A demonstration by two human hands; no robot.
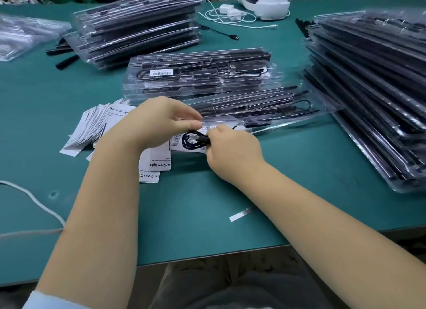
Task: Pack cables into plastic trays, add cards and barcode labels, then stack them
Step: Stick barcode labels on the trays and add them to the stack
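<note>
The right hand pinches a coiled black cable just above the barcode labels on the desk; the left hand hovers, grip loosely curled and holding nothing. Light and springy, the cable will likely uncoil unless pinched across its gathered loops.

1. The right hand covers one end of the coiled black cable.
2. The left forearm hides part of the printed cards (their small text is unreadable).
3. The right tray stack runs off the frame edge.
4. The label sheet barcodes blur.
</note>
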